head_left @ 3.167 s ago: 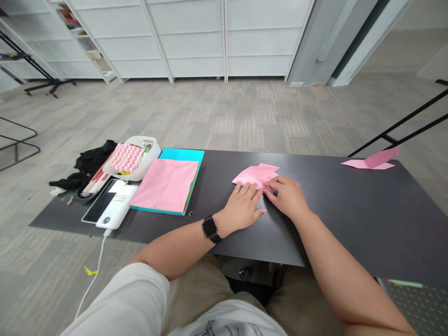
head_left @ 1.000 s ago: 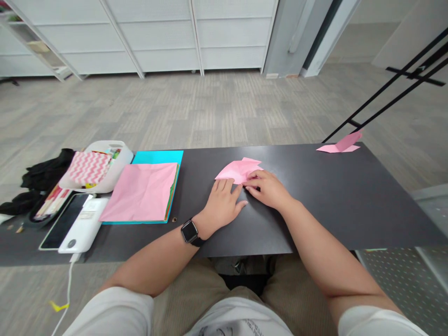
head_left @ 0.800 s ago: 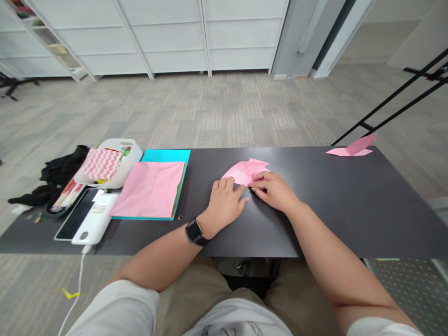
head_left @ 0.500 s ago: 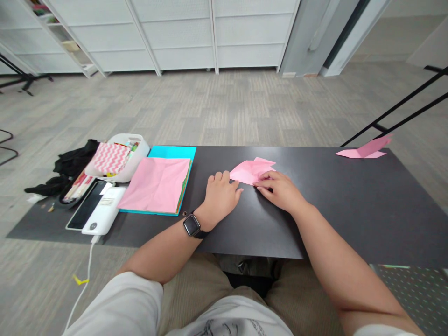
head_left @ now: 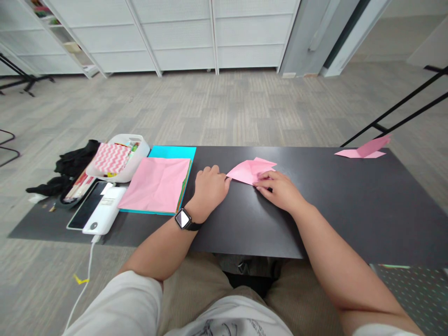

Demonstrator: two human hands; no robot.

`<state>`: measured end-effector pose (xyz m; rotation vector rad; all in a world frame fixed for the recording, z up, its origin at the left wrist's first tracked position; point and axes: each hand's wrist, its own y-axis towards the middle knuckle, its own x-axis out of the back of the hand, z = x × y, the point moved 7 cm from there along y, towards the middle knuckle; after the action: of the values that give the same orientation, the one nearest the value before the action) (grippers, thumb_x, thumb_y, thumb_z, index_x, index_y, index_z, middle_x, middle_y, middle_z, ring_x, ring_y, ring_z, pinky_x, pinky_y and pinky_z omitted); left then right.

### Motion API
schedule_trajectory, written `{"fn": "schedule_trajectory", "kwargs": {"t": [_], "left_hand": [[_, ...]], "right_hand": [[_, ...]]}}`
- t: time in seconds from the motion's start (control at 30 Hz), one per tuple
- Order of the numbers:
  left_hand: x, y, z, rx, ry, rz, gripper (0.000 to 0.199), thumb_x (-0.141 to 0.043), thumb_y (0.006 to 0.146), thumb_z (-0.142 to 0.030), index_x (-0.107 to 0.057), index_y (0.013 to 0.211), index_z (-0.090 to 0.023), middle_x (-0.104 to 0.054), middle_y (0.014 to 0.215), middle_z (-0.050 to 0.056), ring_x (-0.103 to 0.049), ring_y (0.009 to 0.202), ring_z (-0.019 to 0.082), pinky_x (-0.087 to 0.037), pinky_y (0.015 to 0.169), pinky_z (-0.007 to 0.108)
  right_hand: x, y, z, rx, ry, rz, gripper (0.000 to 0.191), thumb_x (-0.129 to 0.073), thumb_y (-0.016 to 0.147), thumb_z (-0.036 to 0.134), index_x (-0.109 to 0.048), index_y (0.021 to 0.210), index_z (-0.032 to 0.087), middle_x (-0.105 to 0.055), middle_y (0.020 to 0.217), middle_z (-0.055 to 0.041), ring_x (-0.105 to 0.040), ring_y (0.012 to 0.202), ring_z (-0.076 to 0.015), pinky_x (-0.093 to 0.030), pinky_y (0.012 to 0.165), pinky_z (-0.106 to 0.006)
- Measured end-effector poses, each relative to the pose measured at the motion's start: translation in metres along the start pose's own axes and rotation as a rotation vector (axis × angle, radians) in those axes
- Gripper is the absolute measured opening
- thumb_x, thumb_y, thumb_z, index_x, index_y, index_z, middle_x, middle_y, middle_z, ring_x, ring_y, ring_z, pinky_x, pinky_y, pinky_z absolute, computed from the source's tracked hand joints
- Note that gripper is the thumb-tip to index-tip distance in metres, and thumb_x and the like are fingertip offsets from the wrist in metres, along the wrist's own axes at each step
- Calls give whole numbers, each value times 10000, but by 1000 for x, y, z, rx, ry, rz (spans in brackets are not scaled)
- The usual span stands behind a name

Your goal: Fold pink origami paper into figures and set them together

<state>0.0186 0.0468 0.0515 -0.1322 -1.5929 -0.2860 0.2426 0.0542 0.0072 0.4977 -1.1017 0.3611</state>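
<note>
A folded sheet of pink paper [head_left: 247,171] lies on the dark table in front of me, its pointed end to the left. My left hand [head_left: 211,189], with a watch on the wrist, is closed at that point, thumb and forefinger against the tip; its other fingers are curled and partly hidden. At the near right edge, my right hand [head_left: 278,191] pinches the same paper, thumb below and fingers over it. Farther off, at the table's right back corner, stands another folded pink paper piece [head_left: 367,150] with one flap raised.
On the left, a stack of pink paper [head_left: 156,184] rests on a blue folder [head_left: 173,151]. Beside it are a white basket [head_left: 142,151] of supplies, a phone [head_left: 87,205], a white power bank [head_left: 104,212] with a cable, and black cloth [head_left: 77,158]. The dark table [head_left: 350,210] extends right.
My left hand has shifted a little left, to the paper's pointed tip, and its wrist has turned slightly. My right hand and the paper are almost where they were.
</note>
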Motion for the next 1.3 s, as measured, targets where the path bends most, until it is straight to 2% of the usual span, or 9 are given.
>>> {"fn": "schedule_trajectory", "kwargs": {"t": [0.13, 0.27, 0.43, 0.6, 0.77, 0.97, 1.1, 1.2, 1.3], "left_hand": [[9, -3, -12, -55, -35, -60, 347, -467, 1123, -386, -744, 1062, -186, -702, 1085, 139, -655, 1061, 323, -490, 880, 470], [11, -5, -10, 8, -44, -51, 194, -538, 1093, -351, -654, 1085, -196, -681, 1108, 141, -658, 1059, 331, -495, 880, 465], [1, -3, -4, 22, -21, -2, 175, -629, 1037, -246, -585, 1203, -214, -678, 1191, 131, -674, 1078, 318, -514, 857, 422], [-15, 13, 16, 82, -198, -15, 226, -602, 1081, -384, -583, 1220, -206, -707, 1161, 111, -703, 1017, 285, -531, 842, 394], [-38, 29, 35, 75, -248, 55, 187, -673, 1034, -360, -622, 1112, -197, -696, 1161, 112, -687, 1092, 277, -533, 947, 388], [-32, 32, 44, 119, -280, -10, 110, -539, 1083, -287, -616, 1066, -211, -690, 1133, 107, -680, 1069, 258, -531, 973, 394], [-25, 30, 42, 69, -373, -74, 181, -620, 1057, -410, -601, 1070, -230, -697, 1090, 83, -682, 1022, 249, -548, 954, 394], [-33, 31, 40, 4, -393, -26, 252, -724, 991, -420, -600, 1094, -226, -693, 1116, 77, -681, 1040, 251, -554, 945, 392], [-42, 33, 45, 49, -345, 46, 165, -695, 1001, -310, -609, 1093, -205, -679, 1157, 102, -681, 1084, 263, -545, 974, 408]], "right_hand": [[1, 1, 1, -1, -1, 6, 258, -665, 1031, 301, -857, 1199, 333, -748, 1245, -86, -680, 1175, -296, -529, 1030, -503], [3, 1, 3, 4, 11, 13, 264, -668, 1028, 287, -857, 1203, 345, -747, 1244, -86, -682, 1179, -301, -533, 1036, -516], [5, 1, 4, -13, 33, 15, 258, -680, 1019, 274, -856, 1194, 347, -748, 1246, -77, -685, 1183, -286, -530, 1046, -501], [5, 1, 6, 3, 31, 18, 249, -678, 1022, 271, -854, 1191, 321, -745, 1242, -82, -685, 1181, -286, -525, 1050, -498], [4, 0, 5, 0, 38, 14, 255, -681, 1018, 262, -853, 1186, 348, -748, 1209, -71, -686, 1148, -273, -528, 1020, -476], [4, 0, 4, 2, 36, 15, 258, -671, 1023, 266, -851, 1192, 342, -743, 1239, -79, -678, 1187, -291, -529, 1027, -492], [3, 0, 4, 9, 39, 13, 250, -674, 1021, 266, -848, 1191, 327, -744, 1246, -75, -680, 1187, -283, -521, 1045, -488], [3, 0, 3, 5, 36, 17, 248, -676, 1023, 277, -846, 1196, 329, -740, 1250, -75, -677, 1190, -282, -520, 1044, -485], [3, 0, 4, 2, 32, 21, 252, -670, 1027, 274, -845, 1199, 334, -744, 1236, -73, -684, 1173, -279, -526, 1035, -487]]}}
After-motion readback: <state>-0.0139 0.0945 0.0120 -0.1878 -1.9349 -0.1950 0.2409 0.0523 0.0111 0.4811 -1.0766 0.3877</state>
